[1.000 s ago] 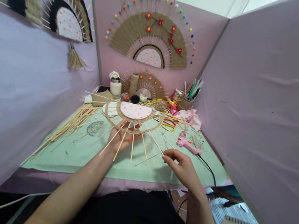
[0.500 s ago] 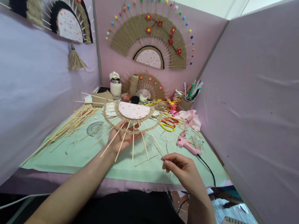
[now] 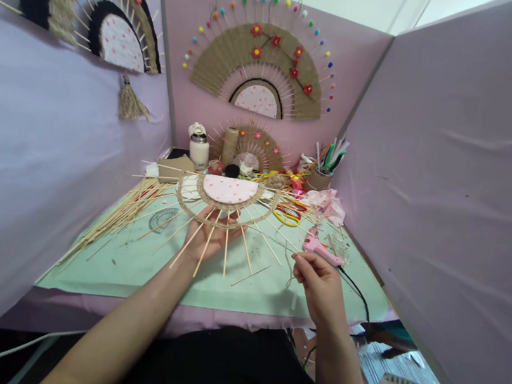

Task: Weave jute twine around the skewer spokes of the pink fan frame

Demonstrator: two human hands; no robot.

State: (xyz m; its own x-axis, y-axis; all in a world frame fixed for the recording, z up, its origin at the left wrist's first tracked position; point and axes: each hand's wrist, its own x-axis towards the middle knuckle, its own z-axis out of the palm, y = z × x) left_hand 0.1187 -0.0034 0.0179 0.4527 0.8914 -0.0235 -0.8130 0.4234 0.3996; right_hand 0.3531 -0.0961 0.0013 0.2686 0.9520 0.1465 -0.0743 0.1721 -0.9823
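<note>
A half-round fan frame [image 3: 259, 219] of thin wooden sticks is held above the table, its sticks spreading toward me. Its centre is a white half-disc with pink dots [image 3: 230, 190], edged in tan twine, and a second ring of twine crosses the sticks. My left hand [image 3: 211, 236] supports it from below, with fingers curled behind the sticks and partly hidden. To the right, my right hand [image 3: 315, 278] pinches a thin strand of twine [image 3: 288, 281] near the tips of the right-hand sticks. A loose end of it dangles below the fingers.
A pink glue gun [image 3: 321, 250] with a black cord lies right of the frame. Loose sticks [image 3: 111, 225] and a protractor [image 3: 162, 220] are at left. Twine spool [image 3: 229, 145], white bottle [image 3: 198, 151] and tool cup [image 3: 319, 179] stand behind. Finished fans [image 3: 211, 73] hang on the partitions.
My right hand has moved a little right and up, still pinched, turning more upright. The fan frame has tilted slightly in my left hand, which stays in place.
</note>
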